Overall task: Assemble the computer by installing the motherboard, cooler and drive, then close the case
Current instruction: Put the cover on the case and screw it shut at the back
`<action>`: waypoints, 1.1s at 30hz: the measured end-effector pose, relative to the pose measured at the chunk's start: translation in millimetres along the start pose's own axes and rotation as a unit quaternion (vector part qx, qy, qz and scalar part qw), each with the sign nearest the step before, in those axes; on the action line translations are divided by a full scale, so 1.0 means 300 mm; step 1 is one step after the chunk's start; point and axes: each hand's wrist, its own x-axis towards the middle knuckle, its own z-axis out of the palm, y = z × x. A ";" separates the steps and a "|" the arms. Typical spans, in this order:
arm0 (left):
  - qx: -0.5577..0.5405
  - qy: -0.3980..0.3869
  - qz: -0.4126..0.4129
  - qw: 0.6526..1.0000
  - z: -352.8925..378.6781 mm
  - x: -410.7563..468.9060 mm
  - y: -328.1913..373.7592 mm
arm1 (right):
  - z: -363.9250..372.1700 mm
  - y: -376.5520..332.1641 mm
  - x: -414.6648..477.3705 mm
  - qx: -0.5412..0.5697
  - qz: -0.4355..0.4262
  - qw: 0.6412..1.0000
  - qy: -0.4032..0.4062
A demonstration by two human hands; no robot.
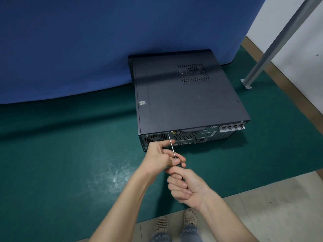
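Note:
A dark grey computer case point(183, 98) lies flat on a green mat point(70, 154), its side panel on top and its rear panel point(183, 137) facing me. A screwdriver point(171, 145) points at a screw point(168, 132) near the top edge of the rear panel, left of centre. My left hand point(160, 154) pinches the metal shaft and the front of the handle. My right hand point(185, 186) grips the black handle from behind, fingers curled around it. The inside of the case is hidden by the panel.
A blue cloth backdrop point(104, 41) hangs behind the case. A grey metal pole point(272, 49) slants down to a bolted foot at the right. Pale floor tiles point(262, 206) border the mat, and two feet in beige shoes point(174, 222) stand at the bottom edge.

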 end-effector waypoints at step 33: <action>0.308 0.246 -0.056 0.918 -0.241 0.042 -0.335 | -0.229 0.137 0.128 -0.528 -0.094 0.785 0.312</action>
